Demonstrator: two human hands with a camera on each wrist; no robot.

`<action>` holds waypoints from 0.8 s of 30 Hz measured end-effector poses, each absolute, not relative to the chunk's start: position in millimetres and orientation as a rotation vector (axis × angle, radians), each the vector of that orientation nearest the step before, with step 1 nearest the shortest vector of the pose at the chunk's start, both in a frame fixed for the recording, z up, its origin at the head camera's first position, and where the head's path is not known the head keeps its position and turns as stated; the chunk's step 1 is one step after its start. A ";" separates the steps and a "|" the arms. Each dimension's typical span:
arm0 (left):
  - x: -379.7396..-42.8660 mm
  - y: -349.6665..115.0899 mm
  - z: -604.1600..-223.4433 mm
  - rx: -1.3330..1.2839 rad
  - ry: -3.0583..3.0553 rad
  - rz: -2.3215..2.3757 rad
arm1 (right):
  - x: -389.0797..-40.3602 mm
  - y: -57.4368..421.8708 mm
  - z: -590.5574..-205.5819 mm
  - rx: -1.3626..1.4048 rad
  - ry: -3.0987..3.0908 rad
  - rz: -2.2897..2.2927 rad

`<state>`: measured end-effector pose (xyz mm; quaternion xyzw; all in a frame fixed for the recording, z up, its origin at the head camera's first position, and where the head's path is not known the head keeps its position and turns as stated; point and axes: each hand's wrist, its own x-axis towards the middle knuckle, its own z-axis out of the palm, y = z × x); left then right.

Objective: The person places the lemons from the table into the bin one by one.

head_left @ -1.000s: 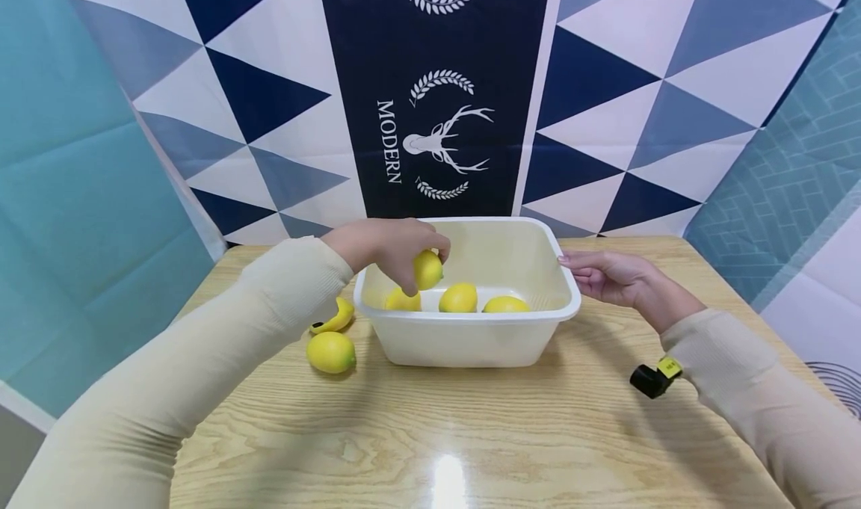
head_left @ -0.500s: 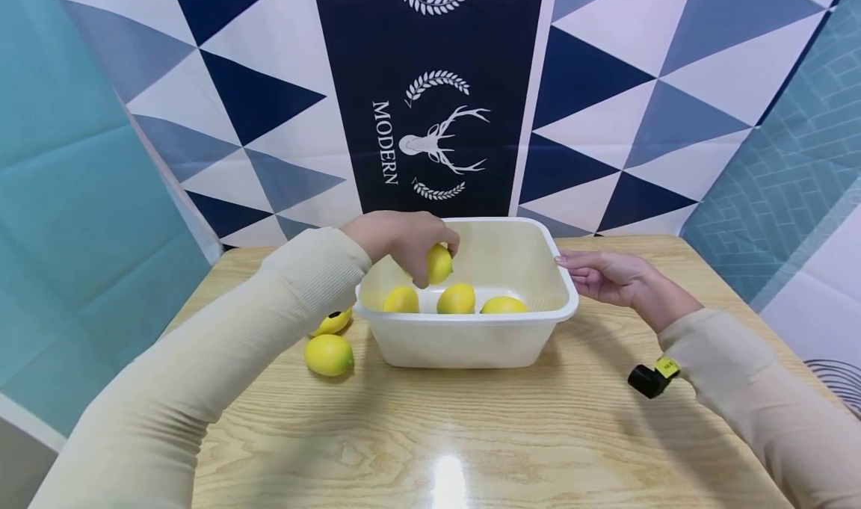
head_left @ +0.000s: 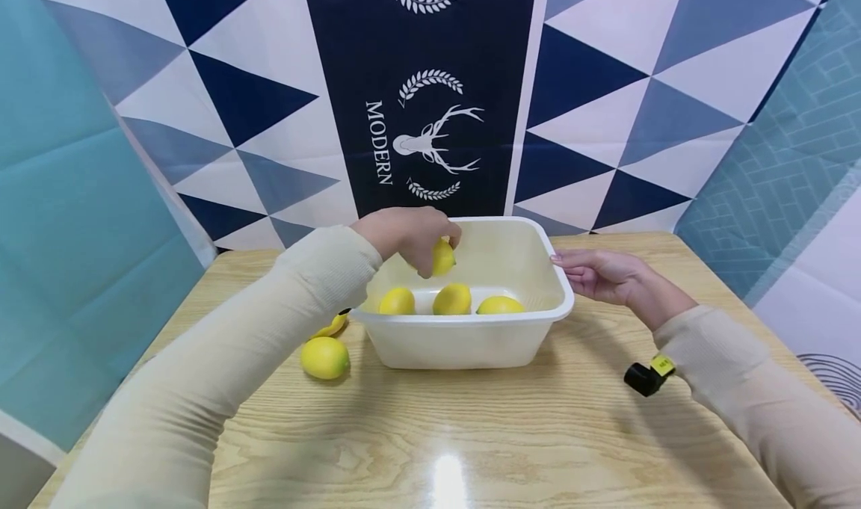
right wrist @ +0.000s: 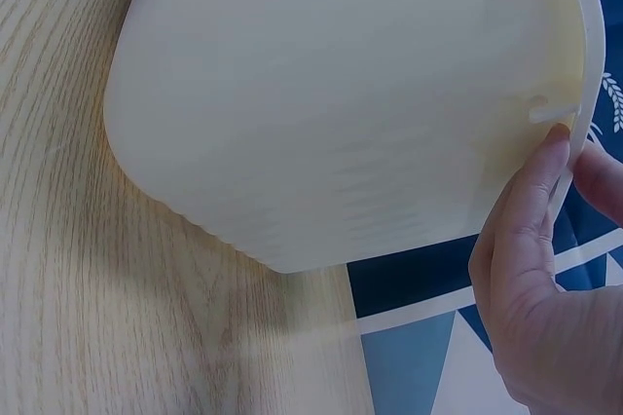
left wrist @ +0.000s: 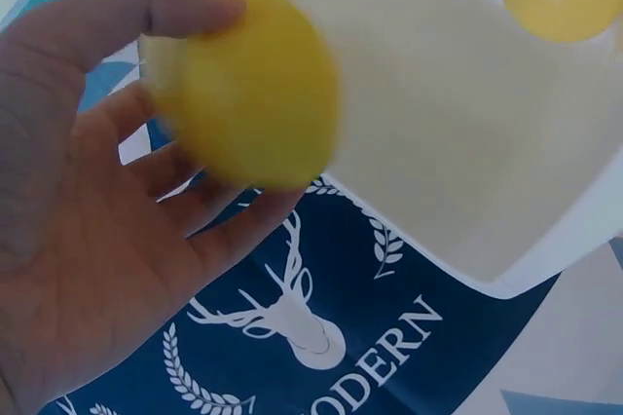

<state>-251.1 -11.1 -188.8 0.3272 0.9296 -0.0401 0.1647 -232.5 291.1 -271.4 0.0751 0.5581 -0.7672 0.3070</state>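
Observation:
My left hand [head_left: 420, 238] grips a yellow lemon [head_left: 442, 258] above the left part of a white plastic basin [head_left: 464, 344]. In the left wrist view the thumb lies over the lemon [left wrist: 258, 94], with the fingers on its far side. Inside the basin rest three lemons: one at the left [head_left: 397, 302], a middle lemon [head_left: 453, 300] and a right lemon [head_left: 501, 305]. My right hand [head_left: 602, 276] pinches the basin's right rim. In the right wrist view its fingers [right wrist: 531, 206] lie against the outer wall, the thumb across the rim.
On the wooden table [head_left: 377, 434], left of the basin, lies another lemon [head_left: 326, 357]. Behind it a further yellow fruit [head_left: 331, 325] is partly hidden by the left sleeve. A patterned cloth [head_left: 430, 120] hangs behind the table.
My left hand has moved to the right over the basin and slightly up, still holding the lemon. My right hand stays at the rim. The head view has shifted a little.

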 end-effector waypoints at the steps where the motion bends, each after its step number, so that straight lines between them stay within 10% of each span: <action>1: -251.4 -11.6 -188.8 0.915 2.669 -0.121 | -232.5 291.1 -271.4 0.198 1.477 -2.029; 24: -229.6 -101.9 -200.0 0.854 2.936 0.177 | -233.8 290.5 -270.0 0.207 1.477 -2.022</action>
